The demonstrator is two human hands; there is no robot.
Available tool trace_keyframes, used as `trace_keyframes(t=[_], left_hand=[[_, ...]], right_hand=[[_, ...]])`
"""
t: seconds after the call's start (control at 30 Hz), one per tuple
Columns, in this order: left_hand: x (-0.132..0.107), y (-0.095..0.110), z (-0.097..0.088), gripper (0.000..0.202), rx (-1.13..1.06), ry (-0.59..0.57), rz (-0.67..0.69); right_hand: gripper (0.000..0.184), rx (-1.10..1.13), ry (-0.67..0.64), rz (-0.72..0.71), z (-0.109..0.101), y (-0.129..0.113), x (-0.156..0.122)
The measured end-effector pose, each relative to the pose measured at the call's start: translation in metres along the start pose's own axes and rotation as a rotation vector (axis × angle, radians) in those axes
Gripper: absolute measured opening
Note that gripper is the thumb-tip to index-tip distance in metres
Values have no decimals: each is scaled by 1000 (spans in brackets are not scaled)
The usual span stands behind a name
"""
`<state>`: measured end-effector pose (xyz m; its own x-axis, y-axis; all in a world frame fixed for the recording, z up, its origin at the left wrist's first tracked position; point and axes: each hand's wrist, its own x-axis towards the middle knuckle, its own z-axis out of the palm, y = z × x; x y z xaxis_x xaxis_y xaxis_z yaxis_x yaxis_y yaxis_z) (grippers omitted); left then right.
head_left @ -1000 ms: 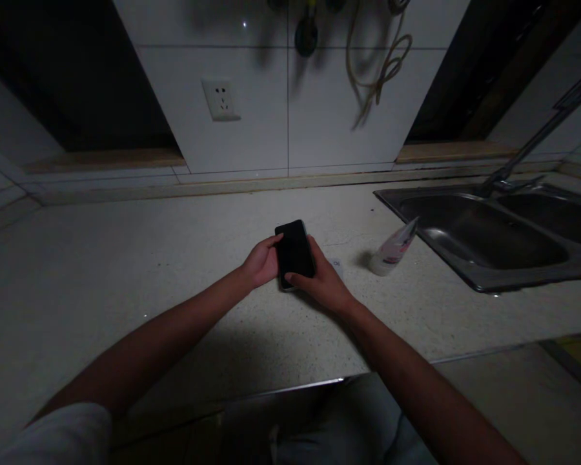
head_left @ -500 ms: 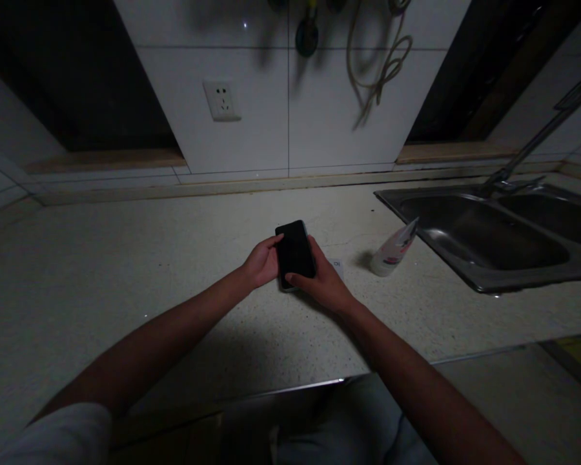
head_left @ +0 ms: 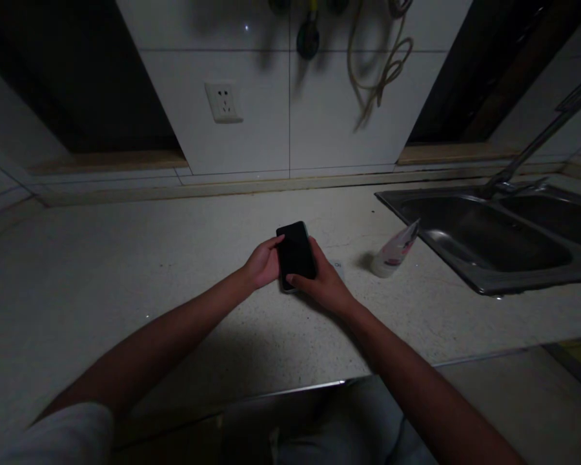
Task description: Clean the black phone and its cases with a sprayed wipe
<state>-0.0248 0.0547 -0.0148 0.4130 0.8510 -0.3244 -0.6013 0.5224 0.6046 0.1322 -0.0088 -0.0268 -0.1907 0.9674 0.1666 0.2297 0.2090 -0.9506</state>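
Note:
A dark-screened smartphone is held between my two hands above the pale counter. My left hand grips its left edge, with the thumb over the upper left of the screen. On the other side, my right hand wraps the right edge, its thumb lying across the lower screen. The fingers beneath the phone are hidden. Partly covered by my right hand, a small pale flat item with a dark mark lies on the counter. A white and pink squeeze tube stands on its cap to the right.
A double steel sink with a faucet is set into the counter at the right. On the tiled wall behind are a power socket and a looped cord. The counter's front edge runs below my forearms.
Both hands keep the same hold on the phone. The whole view has shifted very slightly; nothing else has visibly moved.

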Motion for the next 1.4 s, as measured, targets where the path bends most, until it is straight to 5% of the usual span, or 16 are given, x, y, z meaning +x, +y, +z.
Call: trace_keyframes(t=[1.13, 1.4], left_hand=[[0, -1, -4, 33, -18, -15, 17], [1, -5, -9, 21, -14, -39, 160]], right_hand=[[98, 99, 35, -32, 1, 8, 1], [115, 196, 102, 155, 3, -1, 1]])
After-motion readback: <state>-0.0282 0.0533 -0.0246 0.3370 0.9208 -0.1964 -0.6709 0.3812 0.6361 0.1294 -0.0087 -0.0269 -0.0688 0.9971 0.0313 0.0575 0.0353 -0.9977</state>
